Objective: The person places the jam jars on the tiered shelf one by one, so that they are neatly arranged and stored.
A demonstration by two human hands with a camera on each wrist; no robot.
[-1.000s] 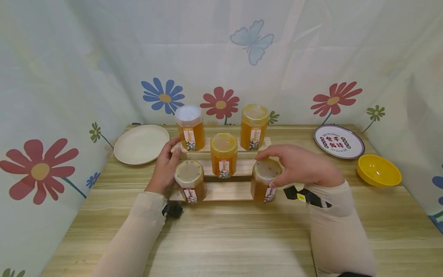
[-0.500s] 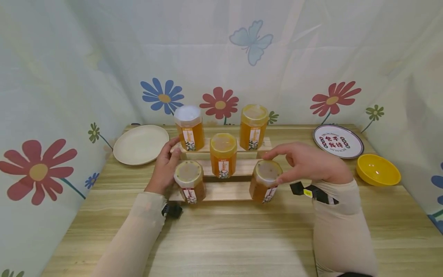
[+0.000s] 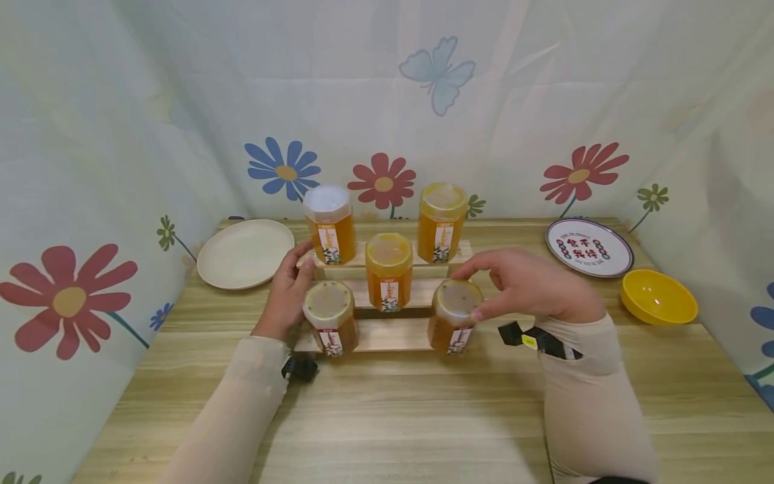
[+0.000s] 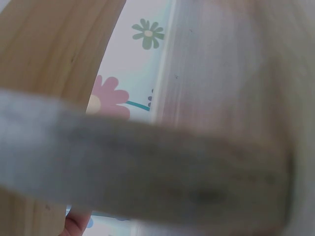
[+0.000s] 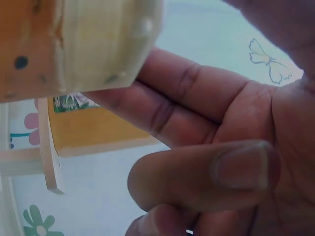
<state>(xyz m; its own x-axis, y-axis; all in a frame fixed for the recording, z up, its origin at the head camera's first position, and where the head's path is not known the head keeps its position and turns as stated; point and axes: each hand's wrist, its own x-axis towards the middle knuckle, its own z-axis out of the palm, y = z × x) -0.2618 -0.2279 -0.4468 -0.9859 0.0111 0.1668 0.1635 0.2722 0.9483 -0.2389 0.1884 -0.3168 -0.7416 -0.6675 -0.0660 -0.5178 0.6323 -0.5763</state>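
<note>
My right hand (image 3: 526, 286) pinches the lid of the front-right honey jar (image 3: 457, 316) between thumb and forefinger; this jar stands upright on the bottom step. In the right wrist view its pale lid (image 5: 110, 44) meets the fingers. A tiered wooden stand (image 3: 396, 335) carries the jars. My left hand (image 3: 287, 292) grips the stand's left end, its lower fingers hidden behind the front-left jar (image 3: 330, 316). Another amber jar (image 3: 389, 272) stands on the middle step, while a white-lidded jar (image 3: 330, 225) and a yellow-lidded jar (image 3: 443, 222) stand on the top step.
Left of the stand lies a cream plate (image 3: 244, 254). At the right are a plate with red lettering (image 3: 589, 247) and a yellow bowl (image 3: 659, 298). A flowered curtain (image 3: 338, 101) hangs behind the wooden table (image 3: 387, 417).
The right hand loosened and drew back to the right, then came back onto the lid. The front-right jar has shifted slightly left and turned, its label now facing more forward. The left hand stays put.
</note>
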